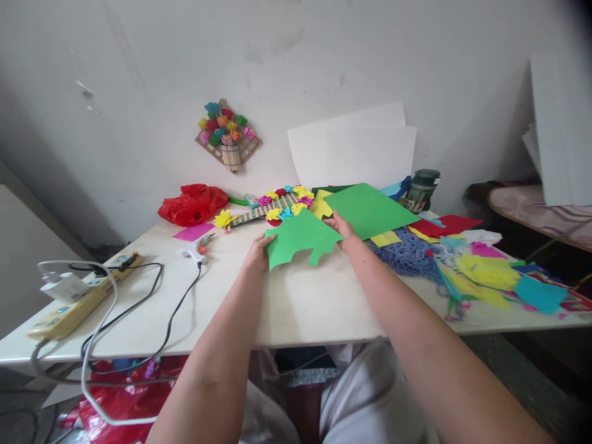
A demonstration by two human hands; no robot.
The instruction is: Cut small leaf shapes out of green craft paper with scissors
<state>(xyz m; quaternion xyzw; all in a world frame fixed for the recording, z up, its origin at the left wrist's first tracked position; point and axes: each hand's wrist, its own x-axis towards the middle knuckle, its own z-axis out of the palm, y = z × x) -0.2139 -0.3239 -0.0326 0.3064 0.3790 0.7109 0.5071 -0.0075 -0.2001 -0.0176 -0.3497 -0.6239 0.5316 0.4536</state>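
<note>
A green paper cut-out [300, 242] with notched lower edges lies on the white table [305, 308]. My left hand [257, 251] grips its left edge, fingers closed on the paper. Over at the cut-out's right corner my right hand [343, 229] pinches the paper. Just behind them lies a full green sheet [370, 209]. A craft piece of woven sticks with paper flowers [277, 206] rests beyond the cut-out.
A glue gun [198, 250] with a black cord and a yellow power strip [78, 296] lie at the left. Red plastic bag [193, 205] at the back. Blue yarn [409, 254], coloured paper scraps [490, 274] and a green jar [422, 190] fill the right. White sheets [356, 151] lean on the wall.
</note>
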